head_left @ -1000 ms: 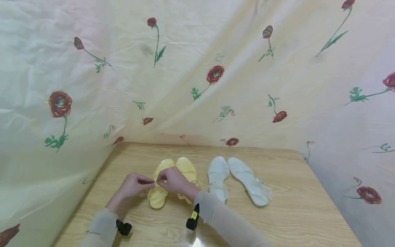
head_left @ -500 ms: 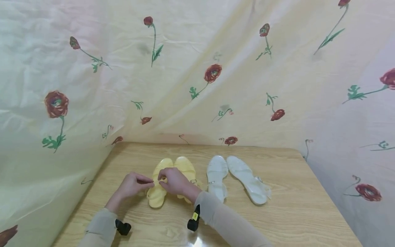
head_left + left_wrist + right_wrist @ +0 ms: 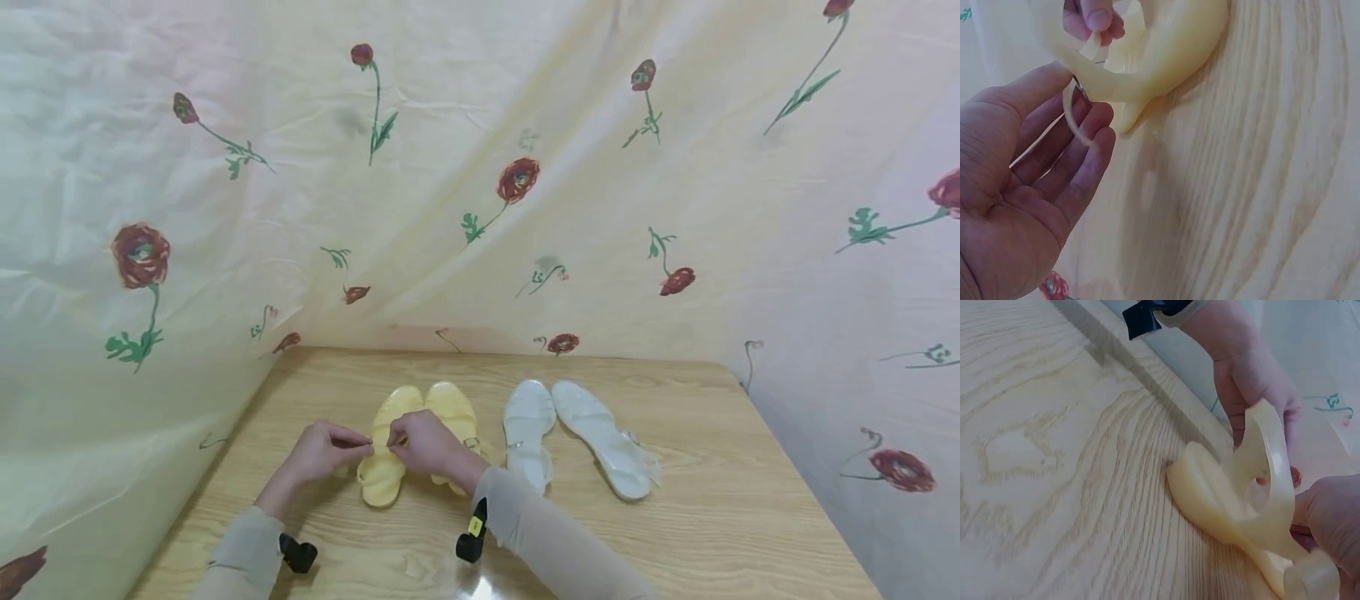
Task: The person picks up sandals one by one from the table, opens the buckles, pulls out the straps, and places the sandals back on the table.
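Two yellow jelly sandals lie toe-away on the table, the left sandal (image 3: 381, 487) under both hands and the right sandal (image 3: 450, 402) partly behind my right hand. In the left wrist view, my left hand (image 3: 1029, 156) pinches the left sandal's ankle strap at a small metal buckle (image 3: 1080, 89). A strap tail (image 3: 1072, 115) curves out of the buckle toward its fingers. Just across the strap, my right hand (image 3: 427, 437) has thumb and forefinger together, pinching a thin pale strap piece (image 3: 1093, 45). In the right wrist view, the sandal's heel strap (image 3: 1277, 465) stands up in a loop.
A pair of white sandals, one straight (image 3: 528, 417) and one angled outward (image 3: 596, 429), lies right of the yellow pair. The wooden table (image 3: 712, 500) meets a flowered cloth (image 3: 450, 208) at its back and sides. Small black cameras (image 3: 298, 554) sit on both wrists.
My right thumb and forefinger parted half a second ago and are together again now, slightly farther from the left fingertips than a second ago. The left hand keeps its pinch; the sandals stay in place.
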Demonstrator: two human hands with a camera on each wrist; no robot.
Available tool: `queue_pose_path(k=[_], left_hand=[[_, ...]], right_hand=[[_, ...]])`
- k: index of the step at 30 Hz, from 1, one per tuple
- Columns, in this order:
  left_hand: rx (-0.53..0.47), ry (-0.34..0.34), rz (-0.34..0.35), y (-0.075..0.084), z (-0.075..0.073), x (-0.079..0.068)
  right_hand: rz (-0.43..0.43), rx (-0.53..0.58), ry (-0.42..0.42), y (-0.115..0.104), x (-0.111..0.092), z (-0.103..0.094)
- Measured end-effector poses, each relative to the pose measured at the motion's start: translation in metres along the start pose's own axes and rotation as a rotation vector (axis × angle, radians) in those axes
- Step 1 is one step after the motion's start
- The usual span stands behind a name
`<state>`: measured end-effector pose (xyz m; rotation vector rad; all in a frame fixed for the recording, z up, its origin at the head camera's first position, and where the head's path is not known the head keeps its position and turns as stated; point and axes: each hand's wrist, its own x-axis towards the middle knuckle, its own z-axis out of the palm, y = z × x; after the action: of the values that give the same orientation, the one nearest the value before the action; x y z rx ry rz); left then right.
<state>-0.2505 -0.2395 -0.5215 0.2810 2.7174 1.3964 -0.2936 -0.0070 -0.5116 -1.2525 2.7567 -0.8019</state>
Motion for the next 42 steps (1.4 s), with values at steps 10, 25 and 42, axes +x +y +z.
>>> queue_pose_path(k=[10, 25, 42], left_hand=[[-0.005, -0.002, -0.001, 0.003, 0.001, 0.001], [0.041, -0.006, 0.028, 0.000, 0.004, 0.003], [0.019, -0.008, 0.057, -0.001, 0.002, 0.001]], right_hand=[[-0.015, -0.032, 0.021, -0.003, 0.001, -0.007], [-0.062, -0.090, -0.033, -0.008, 0.002, 0.002], [-0.005, -0.071, 0.038, -0.006, 0.002, 0.007]])
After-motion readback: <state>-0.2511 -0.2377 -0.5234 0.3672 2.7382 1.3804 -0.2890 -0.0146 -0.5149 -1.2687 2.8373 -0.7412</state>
